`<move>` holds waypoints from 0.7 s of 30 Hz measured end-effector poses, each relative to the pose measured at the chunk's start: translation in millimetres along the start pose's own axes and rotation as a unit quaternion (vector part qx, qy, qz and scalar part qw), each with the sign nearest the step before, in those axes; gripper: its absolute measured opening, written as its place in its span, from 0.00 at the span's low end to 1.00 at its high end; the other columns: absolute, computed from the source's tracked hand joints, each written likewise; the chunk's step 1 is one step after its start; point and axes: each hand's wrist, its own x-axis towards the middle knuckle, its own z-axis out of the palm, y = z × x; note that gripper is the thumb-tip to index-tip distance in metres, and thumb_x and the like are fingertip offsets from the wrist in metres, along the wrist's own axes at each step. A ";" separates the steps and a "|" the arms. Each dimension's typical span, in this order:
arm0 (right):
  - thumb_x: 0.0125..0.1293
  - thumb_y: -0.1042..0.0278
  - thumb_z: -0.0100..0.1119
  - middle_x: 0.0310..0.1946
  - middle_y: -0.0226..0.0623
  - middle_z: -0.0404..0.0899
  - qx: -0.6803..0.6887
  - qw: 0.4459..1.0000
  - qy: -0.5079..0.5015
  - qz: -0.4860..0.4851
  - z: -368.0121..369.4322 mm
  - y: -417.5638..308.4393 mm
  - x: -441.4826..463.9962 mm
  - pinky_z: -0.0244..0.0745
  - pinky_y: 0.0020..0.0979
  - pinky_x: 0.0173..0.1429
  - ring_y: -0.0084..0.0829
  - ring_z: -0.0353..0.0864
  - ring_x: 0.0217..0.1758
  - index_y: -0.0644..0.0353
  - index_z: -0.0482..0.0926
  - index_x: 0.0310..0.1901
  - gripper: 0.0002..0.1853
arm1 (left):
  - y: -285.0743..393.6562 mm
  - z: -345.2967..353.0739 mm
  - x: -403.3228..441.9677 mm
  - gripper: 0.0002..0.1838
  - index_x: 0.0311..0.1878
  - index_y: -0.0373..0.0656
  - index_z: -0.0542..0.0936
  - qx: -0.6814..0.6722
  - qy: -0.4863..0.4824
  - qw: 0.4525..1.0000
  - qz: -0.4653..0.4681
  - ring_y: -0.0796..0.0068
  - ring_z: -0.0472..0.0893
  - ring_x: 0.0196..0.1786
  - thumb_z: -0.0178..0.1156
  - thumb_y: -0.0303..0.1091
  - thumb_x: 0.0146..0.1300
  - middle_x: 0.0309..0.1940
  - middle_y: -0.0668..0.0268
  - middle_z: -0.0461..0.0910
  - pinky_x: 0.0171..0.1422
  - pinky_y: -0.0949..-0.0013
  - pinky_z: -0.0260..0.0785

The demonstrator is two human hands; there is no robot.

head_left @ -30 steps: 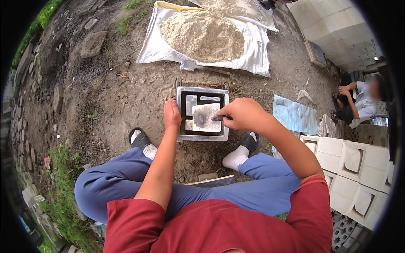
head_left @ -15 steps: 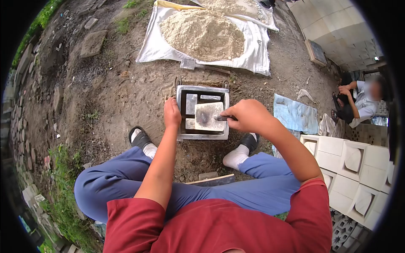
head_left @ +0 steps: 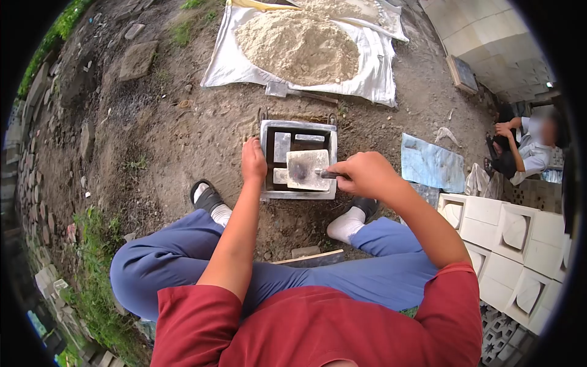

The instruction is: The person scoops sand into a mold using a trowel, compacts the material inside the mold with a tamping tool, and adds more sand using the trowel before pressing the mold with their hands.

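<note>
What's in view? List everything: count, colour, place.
Metal box: 1, grey, centre, on ground
Inner blocks: 3 showing, grey, inside box
Trowel: 1, pale, over box
Heaps: 2, beige, top
Sheeting: some, white, under heaps
Tool: 1, grey head, below sheeting
Flat sheet: 1, blue, right of box
Panel: 1, dark, upper right
Blocks: several, white, lower right
Other person: 1, white top, far right
Sandals: 2, black, on feet
Shirt: 1, red, bottom
Left hand: 1, bare, at box's left wall
Right hand: 1, bare, gripping trowel handle

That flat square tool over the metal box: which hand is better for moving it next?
Probably the right hand: it grips the flat square tool by its handle. The left hand is at the left side of the metal box.
</note>
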 end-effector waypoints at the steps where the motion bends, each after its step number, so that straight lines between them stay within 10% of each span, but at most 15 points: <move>1: 0.61 0.60 0.63 0.32 0.43 0.88 0.001 1.000 -0.002 -0.002 4.1 3.9 -4.7 0.84 0.46 0.42 0.45 0.89 0.36 0.43 0.91 0.51 0.17 | -1.0 1.3 -0.1 0.24 0.58 0.36 0.80 0.002 0.006 1.000 0.009 0.44 0.75 0.64 0.40 0.44 0.84 0.58 0.48 0.80 0.72 0.50 0.65; 21: 0.62 0.58 0.66 0.37 0.41 0.90 0.190 0.972 0.103 0.095 77.0 26.7 -57.5 0.83 0.39 0.41 0.43 0.89 0.35 0.41 0.90 0.55 0.19 | -3.9 1.9 0.3 0.25 0.59 0.36 0.81 0.007 -0.030 0.999 -0.018 0.44 0.75 0.67 0.40 0.47 0.84 0.60 0.46 0.80 0.73 0.50 0.65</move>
